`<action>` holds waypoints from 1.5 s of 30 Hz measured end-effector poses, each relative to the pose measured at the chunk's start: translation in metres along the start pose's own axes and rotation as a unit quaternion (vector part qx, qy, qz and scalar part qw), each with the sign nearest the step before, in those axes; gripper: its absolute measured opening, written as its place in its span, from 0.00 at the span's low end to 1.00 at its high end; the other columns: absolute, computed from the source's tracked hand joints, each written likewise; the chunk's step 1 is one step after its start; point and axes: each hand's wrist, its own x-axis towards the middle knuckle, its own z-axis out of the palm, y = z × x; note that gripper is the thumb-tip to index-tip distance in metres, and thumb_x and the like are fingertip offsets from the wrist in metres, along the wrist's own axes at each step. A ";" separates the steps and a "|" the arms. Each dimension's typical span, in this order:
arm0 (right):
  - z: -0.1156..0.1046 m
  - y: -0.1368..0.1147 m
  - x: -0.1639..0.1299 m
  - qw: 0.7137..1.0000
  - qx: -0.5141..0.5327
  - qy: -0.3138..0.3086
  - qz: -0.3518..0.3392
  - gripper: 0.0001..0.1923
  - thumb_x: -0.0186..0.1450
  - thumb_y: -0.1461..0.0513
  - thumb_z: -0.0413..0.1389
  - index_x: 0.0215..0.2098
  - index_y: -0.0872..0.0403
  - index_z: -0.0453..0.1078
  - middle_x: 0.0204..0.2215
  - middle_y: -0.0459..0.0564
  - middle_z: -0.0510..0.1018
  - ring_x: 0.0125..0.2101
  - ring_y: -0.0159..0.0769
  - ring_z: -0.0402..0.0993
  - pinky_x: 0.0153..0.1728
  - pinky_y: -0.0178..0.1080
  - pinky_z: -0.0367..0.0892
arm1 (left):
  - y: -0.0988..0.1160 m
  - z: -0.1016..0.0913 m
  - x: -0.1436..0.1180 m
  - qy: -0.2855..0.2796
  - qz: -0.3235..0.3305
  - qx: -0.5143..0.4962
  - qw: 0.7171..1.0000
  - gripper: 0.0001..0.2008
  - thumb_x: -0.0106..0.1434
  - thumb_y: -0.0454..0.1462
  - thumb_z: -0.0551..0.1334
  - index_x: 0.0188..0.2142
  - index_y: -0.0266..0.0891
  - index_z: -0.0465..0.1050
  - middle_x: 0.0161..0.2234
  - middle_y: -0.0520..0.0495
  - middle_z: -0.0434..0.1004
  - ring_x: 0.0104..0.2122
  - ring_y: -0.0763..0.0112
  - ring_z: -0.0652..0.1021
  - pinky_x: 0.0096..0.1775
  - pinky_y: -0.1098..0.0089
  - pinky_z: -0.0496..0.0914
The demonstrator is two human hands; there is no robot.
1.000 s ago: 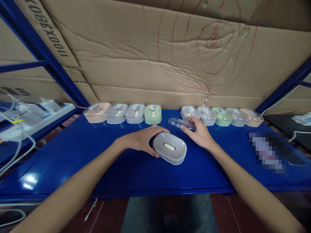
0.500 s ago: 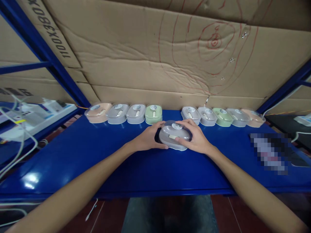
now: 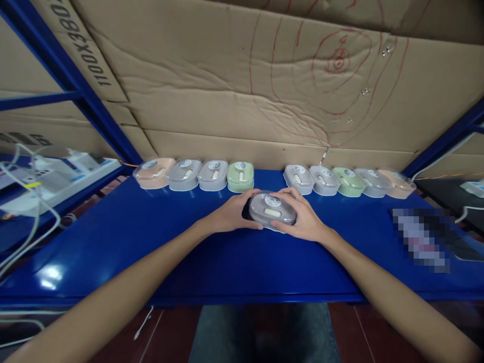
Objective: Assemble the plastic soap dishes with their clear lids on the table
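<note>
A glossy blue table [image 3: 151, 252] fills the foreground, backed by creased cardboard [image 3: 212, 85] marked with red pen loops and framed by blue rack beams [image 3: 81, 96]. Nearest the viewer, two bare forearms reach forward over the table's front edge and converge at its middle.

The left hand [image 3: 232, 214] rests on the table with fingers curled around the left end of a grey box [image 3: 273, 209], thumb along its near side. The right hand [image 3: 302, 217] grasps the box's right end, fingers wrapped over the far edge and thumb against the front. The box is oval, with a clear lid bearing a round label and a pale oblong piece showing through the top; it sits between both hands, on or just above the table, near the gap in the row behind.

Right of the hands lies a blurred patch [image 3: 421, 239]. Farther back, against the cardboard, stand two rows of like boxes: a left row [image 3: 194, 174] of four, peach, grey, grey and green, and a right row [image 3: 348, 181] of five, grey, grey, green, grey and peach. At far left, white devices with cables [image 3: 49, 176] lie on a neighbouring shelf.
</note>
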 end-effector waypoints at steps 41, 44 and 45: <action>-0.006 -0.010 0.001 0.975 -0.210 0.057 -0.047 0.29 0.65 0.51 0.67 0.58 0.54 0.67 0.58 0.66 0.72 0.61 0.63 0.70 0.61 0.64 0.71 | -0.005 0.007 -0.004 0.081 0.024 0.181 0.980 0.37 0.74 0.48 0.66 0.75 0.44 0.54 0.70 0.34 0.67 0.70 0.47 0.70 0.71 0.46 0.66; -0.012 -0.008 0.002 0.975 -0.211 0.008 -0.072 0.20 0.69 0.53 0.65 0.53 0.52 0.68 0.54 0.62 0.75 0.56 0.58 0.73 0.59 0.60 0.73 | -0.004 0.005 -0.004 0.089 0.037 0.192 0.977 0.32 0.74 0.46 0.66 0.71 0.45 0.58 0.67 0.36 0.70 0.67 0.48 0.73 0.70 0.46 0.68; -0.012 -0.008 0.002 0.973 -0.219 0.001 -0.073 0.19 0.70 0.52 0.64 0.53 0.52 0.69 0.54 0.62 0.75 0.56 0.58 0.73 0.59 0.59 0.73 | -0.004 0.004 -0.003 0.094 0.041 0.196 0.975 0.30 0.74 0.45 0.66 0.70 0.45 0.59 0.65 0.37 0.71 0.66 0.49 0.74 0.69 0.46 0.69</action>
